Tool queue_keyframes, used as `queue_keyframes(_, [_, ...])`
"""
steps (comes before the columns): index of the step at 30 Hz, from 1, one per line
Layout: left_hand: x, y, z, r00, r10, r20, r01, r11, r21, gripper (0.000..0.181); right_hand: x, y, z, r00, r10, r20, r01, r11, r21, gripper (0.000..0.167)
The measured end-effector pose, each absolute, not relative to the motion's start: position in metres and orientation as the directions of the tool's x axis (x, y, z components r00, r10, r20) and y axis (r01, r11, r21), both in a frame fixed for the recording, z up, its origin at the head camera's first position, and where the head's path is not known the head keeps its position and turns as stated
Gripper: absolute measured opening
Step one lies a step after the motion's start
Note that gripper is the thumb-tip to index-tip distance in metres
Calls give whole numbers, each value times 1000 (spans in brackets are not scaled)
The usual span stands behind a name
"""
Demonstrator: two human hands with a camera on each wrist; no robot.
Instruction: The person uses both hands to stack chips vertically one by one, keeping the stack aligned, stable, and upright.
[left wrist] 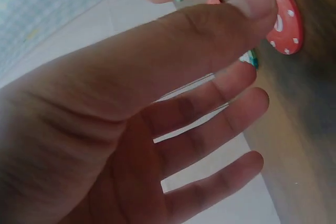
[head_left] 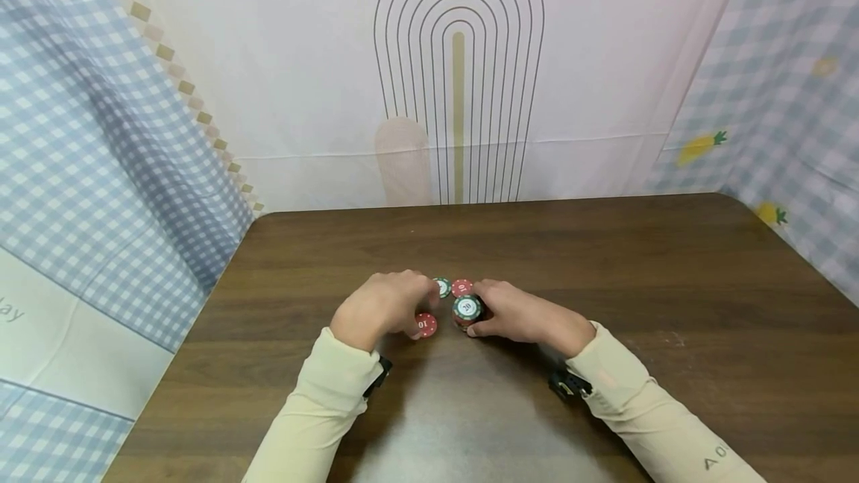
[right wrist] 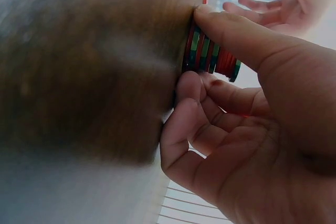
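A short stack of poker chips [head_left: 467,308], topped by a green-rimmed chip marked 20, stands on the table. My right hand [head_left: 515,311] holds that stack low down between thumb and fingers; red and green edges of the stack [right wrist: 202,51] show in the right wrist view. On the left, my left hand [head_left: 385,308] hovers with loosely bent fingers apart. Its thumb tip overlaps a red chip [head_left: 426,325] lying flat; whether they touch I cannot tell. Just beyond, a green chip [head_left: 441,287], partly hidden by the left fingers, lies beside another red chip [head_left: 462,288].
The brown wooden table [head_left: 604,244] runs back to a white cloth [head_left: 302,80] with printed arches. Checked blue cloth [head_left: 101,133] hangs at the left, and more checked cloth [head_left: 792,95] at the right.
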State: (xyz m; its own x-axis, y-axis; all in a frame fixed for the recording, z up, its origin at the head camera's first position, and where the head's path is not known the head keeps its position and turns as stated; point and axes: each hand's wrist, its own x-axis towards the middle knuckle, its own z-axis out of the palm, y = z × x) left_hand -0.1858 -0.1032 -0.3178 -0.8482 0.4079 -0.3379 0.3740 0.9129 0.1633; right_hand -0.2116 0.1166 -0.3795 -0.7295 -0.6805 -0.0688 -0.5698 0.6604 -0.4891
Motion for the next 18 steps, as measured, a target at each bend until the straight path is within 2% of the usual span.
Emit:
queue_keyframes(5, [-186, -103, -321, -844, 401, -357, 354, 915, 193, 39, -212, 116, -379, -735, -673, -79, -559, 668, -492, 44])
queue_keyframes(18, [-187, -95, -333, -856, 374, -358, 344, 928, 146, 28, -212, 117, -379, -736, -671, -95, -552, 674, -490, 45])
